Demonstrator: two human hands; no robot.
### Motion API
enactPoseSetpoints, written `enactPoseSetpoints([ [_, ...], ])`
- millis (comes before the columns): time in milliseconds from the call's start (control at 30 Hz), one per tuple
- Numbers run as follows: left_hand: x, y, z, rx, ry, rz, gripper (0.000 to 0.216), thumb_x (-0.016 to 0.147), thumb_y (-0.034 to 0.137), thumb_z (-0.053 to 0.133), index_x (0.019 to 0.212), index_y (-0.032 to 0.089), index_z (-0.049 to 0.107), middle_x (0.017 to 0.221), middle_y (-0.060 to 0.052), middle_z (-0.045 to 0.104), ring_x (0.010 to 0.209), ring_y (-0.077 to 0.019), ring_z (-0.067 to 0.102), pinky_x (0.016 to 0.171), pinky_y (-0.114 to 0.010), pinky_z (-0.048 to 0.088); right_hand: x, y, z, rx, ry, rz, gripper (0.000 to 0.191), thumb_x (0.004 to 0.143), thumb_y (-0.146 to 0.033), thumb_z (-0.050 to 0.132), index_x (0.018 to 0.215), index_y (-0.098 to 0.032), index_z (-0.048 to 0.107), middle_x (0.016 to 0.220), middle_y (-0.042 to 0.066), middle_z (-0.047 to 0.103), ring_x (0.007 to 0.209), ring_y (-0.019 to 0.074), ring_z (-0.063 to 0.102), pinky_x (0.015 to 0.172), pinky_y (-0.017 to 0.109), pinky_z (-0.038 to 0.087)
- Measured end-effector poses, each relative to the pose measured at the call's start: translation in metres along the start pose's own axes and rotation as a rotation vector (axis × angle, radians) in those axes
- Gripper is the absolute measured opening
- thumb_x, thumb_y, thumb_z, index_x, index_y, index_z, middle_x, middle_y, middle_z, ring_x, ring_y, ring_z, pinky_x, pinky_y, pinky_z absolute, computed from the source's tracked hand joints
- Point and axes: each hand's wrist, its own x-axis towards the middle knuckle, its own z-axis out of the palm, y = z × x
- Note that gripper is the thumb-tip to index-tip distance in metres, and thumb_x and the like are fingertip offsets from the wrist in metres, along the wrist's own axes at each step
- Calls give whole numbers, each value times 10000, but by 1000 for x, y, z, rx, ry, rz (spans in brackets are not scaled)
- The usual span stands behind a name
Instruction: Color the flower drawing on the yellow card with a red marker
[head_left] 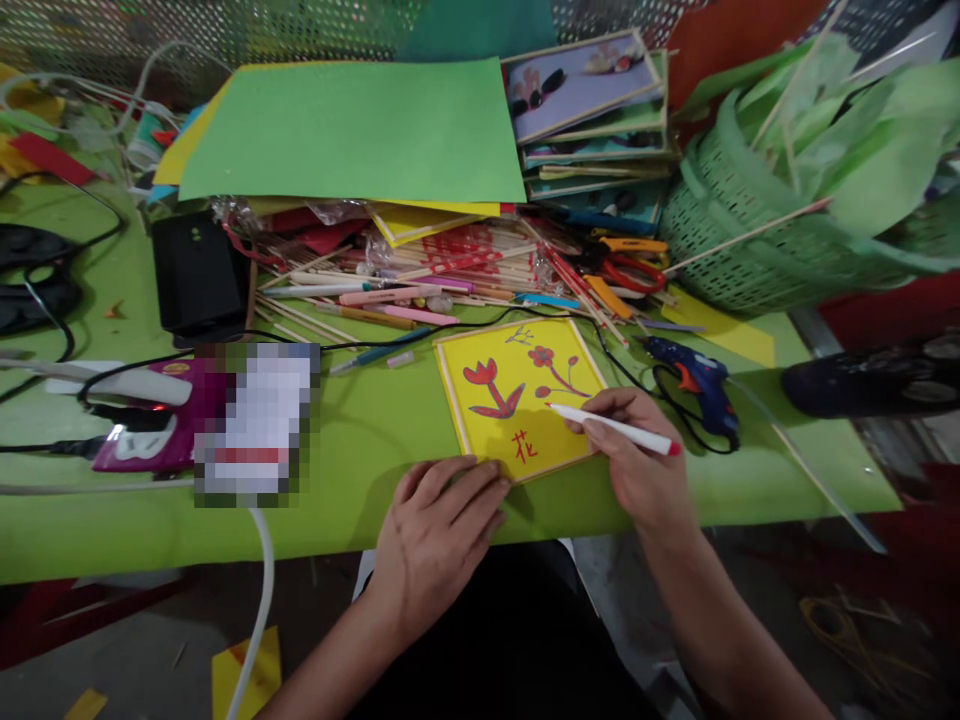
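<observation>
A yellow card with a wooden frame lies on the green table. Two red flowers and a red character are drawn on it. My right hand is closed around a white marker with a red cap end, its tip resting on the card's right part. My left hand lies flat with fingers stretched out, pressing the card's near left corner against the table edge.
A blue glue gun lies right of the card. Behind it are a pile of sticks and pens, red scissors, green paper sheets, stacked framed cards and a green basket. A black box and cables sit left.
</observation>
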Motion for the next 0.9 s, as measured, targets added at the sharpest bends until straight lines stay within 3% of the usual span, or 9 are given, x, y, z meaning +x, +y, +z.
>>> enactPoseSetpoints([
  [133, -1, -1, 0, -20, -11, -8, 268, 967, 209, 658, 1226, 252, 711, 1242, 43, 764, 1146, -202, 650, 978, -386, 442, 2, 2, -9, -47, -79, 20, 135, 824, -278, 762, 862, -206, 654, 707, 0, 662, 577, 133, 555, 510, 247, 394],
  [333, -1, 0, -1, -13, -27, -17, 260, 968, 205, 651, 1214, 259, 714, 1248, 34, 762, 1140, -209, 656, 975, -403, 442, -2, -8, -1, -165, -74, -38, 149, 816, -272, 731, 772, -213, 602, 604, -36, 570, 500, 116, 462, 467, 249, 336],
  [900, 4, 1, -3, 0, -14, -1, 239, 981, 199, 626, 1191, 248, 729, 1205, 18, 779, 1109, -206, 664, 957, -378, 443, -1, -7, 2, -236, -104, -56, 146, 828, -265, 707, 766, -230, 580, 588, -40, 568, 480, 119, 474, 447, 248, 322],
])
